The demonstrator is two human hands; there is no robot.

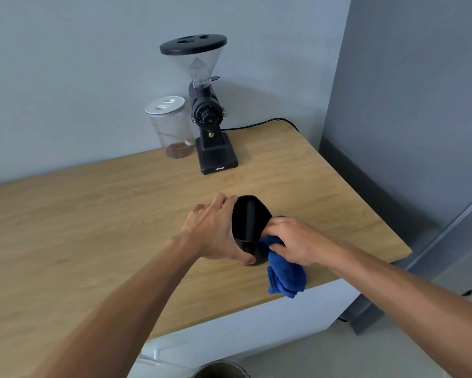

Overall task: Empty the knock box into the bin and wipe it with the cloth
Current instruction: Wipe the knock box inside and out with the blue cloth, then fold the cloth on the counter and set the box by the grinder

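Observation:
The black knock box stands on the wooden counter, its open top and dark knock bar facing me. My left hand grips its left wall, thumb at the near rim. My right hand holds a bunched blue cloth against the box's right side, fingers pressed at the rim; the rest of the cloth hangs down onto the counter near its front edge. The dark round rim of the bin shows at the bottom edge, below the counter.
A black coffee grinder with a clear hopper stands at the back by the wall, its cable trailing right. A clear jar with a white lid sits to its left. The counter ends at the right, beside a grey wall.

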